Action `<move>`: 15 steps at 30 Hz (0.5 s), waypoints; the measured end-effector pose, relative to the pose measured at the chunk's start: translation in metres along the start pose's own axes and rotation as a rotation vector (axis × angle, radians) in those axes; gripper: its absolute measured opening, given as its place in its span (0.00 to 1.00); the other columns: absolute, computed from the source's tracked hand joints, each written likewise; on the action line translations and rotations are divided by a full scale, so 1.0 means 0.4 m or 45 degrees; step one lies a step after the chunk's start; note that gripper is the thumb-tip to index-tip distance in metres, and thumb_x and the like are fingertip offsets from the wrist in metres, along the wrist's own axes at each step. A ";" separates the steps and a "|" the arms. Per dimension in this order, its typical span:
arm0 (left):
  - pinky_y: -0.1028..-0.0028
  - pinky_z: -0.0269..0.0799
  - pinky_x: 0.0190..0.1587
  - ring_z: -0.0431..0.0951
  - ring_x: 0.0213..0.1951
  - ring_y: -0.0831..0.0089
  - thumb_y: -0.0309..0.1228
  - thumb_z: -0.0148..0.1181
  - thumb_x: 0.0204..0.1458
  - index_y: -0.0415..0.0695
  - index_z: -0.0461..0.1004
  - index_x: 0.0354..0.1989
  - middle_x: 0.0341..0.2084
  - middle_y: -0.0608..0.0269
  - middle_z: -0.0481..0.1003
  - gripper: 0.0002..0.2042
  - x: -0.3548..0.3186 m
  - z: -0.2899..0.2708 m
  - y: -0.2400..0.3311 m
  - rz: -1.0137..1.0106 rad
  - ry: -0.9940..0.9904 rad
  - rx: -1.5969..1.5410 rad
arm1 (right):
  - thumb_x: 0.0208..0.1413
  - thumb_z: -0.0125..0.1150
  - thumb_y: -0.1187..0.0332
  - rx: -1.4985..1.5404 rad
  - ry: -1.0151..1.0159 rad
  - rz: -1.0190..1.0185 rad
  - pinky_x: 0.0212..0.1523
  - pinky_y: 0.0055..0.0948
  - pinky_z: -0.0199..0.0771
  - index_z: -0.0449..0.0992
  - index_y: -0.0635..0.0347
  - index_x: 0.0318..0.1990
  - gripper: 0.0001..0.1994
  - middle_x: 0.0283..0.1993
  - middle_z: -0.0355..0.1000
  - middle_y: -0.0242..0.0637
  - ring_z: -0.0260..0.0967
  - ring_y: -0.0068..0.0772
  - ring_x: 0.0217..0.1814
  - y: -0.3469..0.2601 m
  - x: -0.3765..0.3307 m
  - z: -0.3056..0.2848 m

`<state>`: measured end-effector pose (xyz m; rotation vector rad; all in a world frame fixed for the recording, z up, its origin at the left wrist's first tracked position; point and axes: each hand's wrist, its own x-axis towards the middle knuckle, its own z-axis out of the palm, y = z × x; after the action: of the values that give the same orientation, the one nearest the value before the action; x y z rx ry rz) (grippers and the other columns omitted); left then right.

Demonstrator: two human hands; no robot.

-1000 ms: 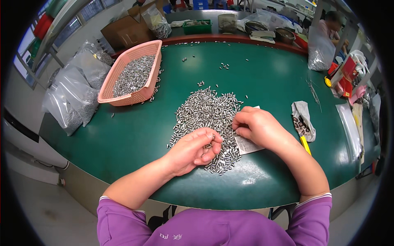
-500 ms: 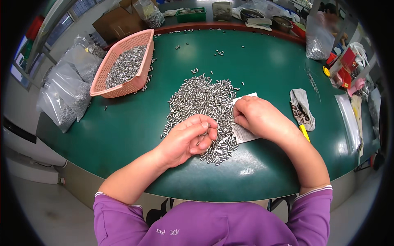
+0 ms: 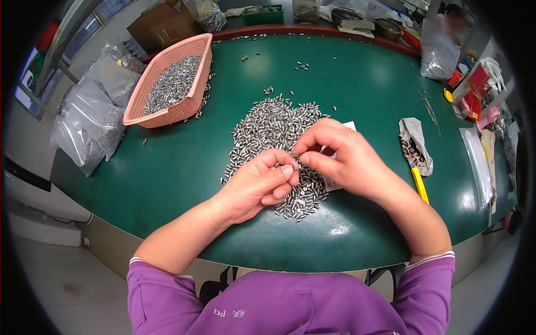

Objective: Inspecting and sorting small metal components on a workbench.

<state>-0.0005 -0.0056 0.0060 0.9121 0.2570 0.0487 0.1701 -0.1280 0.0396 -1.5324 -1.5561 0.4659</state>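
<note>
green tabletop lies open from near edge to metal pieces, left hand pinching some, grip of right hand unclear.

Your head-worn fisheye's peering down and forward, pretty close, over your purple fabric shirt onto that glossy curved green table.

Metal pieces are silvery; the basket, pink; the tabletop, green.
</note>
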 end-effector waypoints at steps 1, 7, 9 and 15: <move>0.86 0.55 0.20 0.62 0.23 0.85 0.28 0.48 0.61 0.42 0.66 0.44 0.32 0.63 0.70 0.06 0.000 -0.002 0.000 0.001 -0.013 -0.010 | 0.50 0.62 0.75 -0.143 0.009 0.026 0.37 0.28 0.70 0.76 0.61 0.36 0.06 0.34 0.69 0.35 0.69 0.32 0.35 0.000 0.002 -0.011; 0.82 0.54 0.20 0.61 0.22 0.80 0.31 0.43 0.63 0.40 0.67 0.41 0.32 0.60 0.70 0.08 0.003 -0.005 0.003 -0.002 -0.045 -0.066 | 0.45 0.62 0.74 -0.678 -0.047 0.101 0.38 0.36 0.71 0.75 0.62 0.33 0.07 0.31 0.71 0.42 0.71 0.44 0.36 0.043 -0.012 -0.061; 0.82 0.54 0.20 0.61 0.22 0.80 0.32 0.42 0.63 0.39 0.67 0.41 0.32 0.59 0.70 0.09 0.004 -0.004 0.004 0.005 -0.016 -0.041 | 0.45 0.62 0.74 -0.654 -0.147 0.163 0.37 0.36 0.72 0.75 0.63 0.31 0.05 0.30 0.72 0.43 0.72 0.44 0.34 0.054 -0.016 -0.064; 0.82 0.55 0.20 0.63 0.24 0.79 0.33 0.41 0.63 0.39 0.67 0.43 0.33 0.60 0.69 0.11 0.003 -0.003 0.004 0.004 0.005 -0.022 | 0.45 0.58 0.74 -0.660 -0.153 0.147 0.37 0.42 0.73 0.75 0.63 0.28 0.03 0.27 0.73 0.45 0.73 0.48 0.33 0.045 -0.018 -0.055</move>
<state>0.0005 -0.0038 0.0063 0.8949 0.2586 0.0552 0.1972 -0.1385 0.0353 -2.0249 -1.7786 0.2270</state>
